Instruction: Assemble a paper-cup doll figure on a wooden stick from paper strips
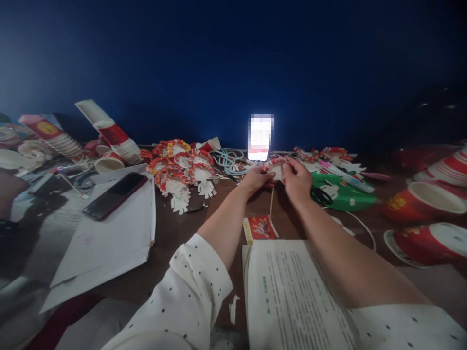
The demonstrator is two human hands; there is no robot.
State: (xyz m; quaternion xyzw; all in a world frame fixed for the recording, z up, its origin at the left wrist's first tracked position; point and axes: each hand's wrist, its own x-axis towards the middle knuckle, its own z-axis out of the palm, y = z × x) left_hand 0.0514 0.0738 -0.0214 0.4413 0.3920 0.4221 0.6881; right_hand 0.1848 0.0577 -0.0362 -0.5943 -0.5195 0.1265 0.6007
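My left hand (258, 181) and my right hand (297, 181) meet near the middle of the table, both closed on a small red-and-white paper craft piece (278, 172). Its outline is partly covered by my fingers. Below it a thin wooden stick (272, 204) slants down to a red printed paper piece (260, 227). Just behind my hands stands a lit phone (259, 138), its screen blurred out. Close to my right forearm lie black-handled scissors (321, 195) on a green sheet (346, 197).
Several similar paper crafts (182, 167) are heaped at left of centre. A dark phone (116, 195) rests on a white folder (109, 243). Paper cups (118, 141) lie at left; another red cup (419, 201) lies at right. A printed booklet (288, 291) is in front of me.
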